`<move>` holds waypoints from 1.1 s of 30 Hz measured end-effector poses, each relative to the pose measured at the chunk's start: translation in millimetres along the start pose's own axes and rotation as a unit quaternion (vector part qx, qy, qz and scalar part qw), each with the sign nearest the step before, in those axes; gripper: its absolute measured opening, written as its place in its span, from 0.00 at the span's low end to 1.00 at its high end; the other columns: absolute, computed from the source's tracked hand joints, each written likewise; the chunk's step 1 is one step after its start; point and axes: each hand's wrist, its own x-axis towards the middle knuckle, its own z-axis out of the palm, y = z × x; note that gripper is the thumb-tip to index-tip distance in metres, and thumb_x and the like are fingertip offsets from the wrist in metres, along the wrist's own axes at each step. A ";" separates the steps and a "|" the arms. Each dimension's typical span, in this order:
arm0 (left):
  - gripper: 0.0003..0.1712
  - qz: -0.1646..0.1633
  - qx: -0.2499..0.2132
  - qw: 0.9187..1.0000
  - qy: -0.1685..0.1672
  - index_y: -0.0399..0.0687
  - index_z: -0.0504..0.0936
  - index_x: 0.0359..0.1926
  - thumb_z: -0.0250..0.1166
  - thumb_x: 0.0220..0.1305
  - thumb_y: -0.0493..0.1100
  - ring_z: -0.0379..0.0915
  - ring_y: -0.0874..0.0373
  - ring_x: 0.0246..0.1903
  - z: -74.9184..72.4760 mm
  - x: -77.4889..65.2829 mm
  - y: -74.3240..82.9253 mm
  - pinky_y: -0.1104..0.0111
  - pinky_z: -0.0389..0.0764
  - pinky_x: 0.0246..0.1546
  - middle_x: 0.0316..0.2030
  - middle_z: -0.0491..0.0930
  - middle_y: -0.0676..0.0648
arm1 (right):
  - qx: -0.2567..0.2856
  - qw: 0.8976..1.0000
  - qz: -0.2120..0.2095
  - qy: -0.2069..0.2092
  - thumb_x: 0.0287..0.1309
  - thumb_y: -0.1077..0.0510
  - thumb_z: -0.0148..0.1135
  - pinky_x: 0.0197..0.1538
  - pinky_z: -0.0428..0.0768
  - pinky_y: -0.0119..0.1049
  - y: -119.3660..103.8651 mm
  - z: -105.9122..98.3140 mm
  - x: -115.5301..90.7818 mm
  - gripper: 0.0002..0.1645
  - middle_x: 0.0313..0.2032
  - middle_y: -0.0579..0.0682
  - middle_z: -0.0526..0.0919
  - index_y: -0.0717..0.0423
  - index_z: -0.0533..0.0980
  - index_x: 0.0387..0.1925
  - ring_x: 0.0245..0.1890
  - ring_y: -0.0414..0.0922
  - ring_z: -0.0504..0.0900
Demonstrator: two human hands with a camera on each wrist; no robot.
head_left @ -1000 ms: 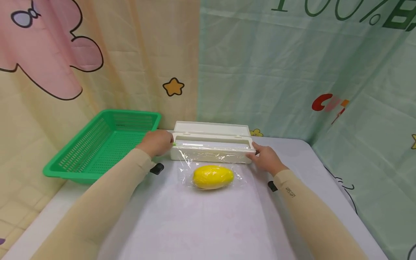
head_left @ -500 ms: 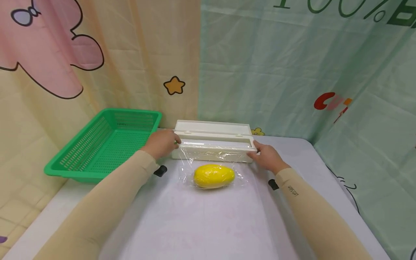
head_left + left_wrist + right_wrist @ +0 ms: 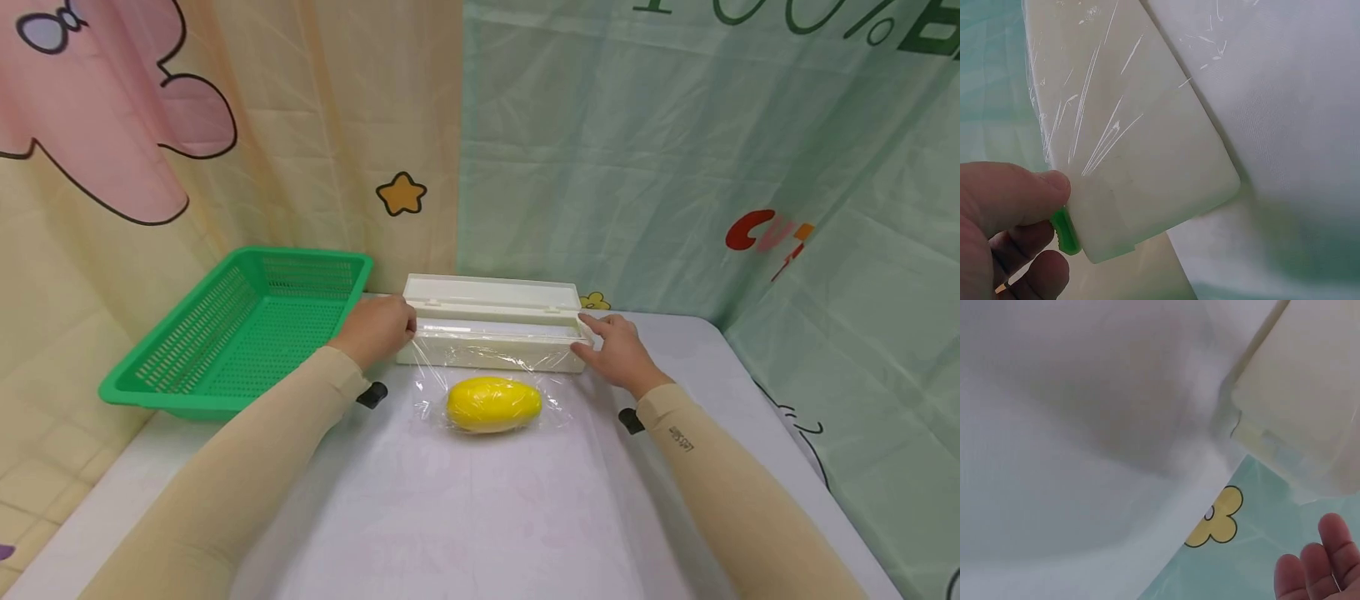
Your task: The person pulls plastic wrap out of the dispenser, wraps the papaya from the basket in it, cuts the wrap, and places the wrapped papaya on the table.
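My left hand (image 3: 375, 329) is pinching the green tab (image 3: 1066, 232) while my right hand (image 3: 618, 352), spread, is perhaps risking the white box (image 3: 487, 312) slipping by bracing loosely.

Big green "100%" (image 3: 765, 15) up in the upper right of the head view, printed on the pale green curtain (image 3: 600, 150), tops cropped off. The blocky dark green character (image 3: 930, 33) after it is cut off too. Lower down, far right, there's a red "C" (image 3: 748, 231), then a pink letter (image 3: 771, 235) I can't really make out. Tiny dark print on the right sleeve (image 3: 705, 475) looks like "Let's Slim".
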 end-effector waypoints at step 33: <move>0.08 -0.010 -0.003 1.000 0.017 0.48 0.92 0.43 0.66 0.70 0.37 0.85 0.49 0.39 3.4 -8.8 8.7 0.55 0.86 0.43 0.40 0.89 0.45 | 0.088 0.996 -0.017 0.024 0.75 0.54 0.61 0.54 0.83 0.50 -21.3 2.3 -14.9 0.15 0.52 0.58 0.85 0.60 0.86 0.51 0.51 0.56 0.81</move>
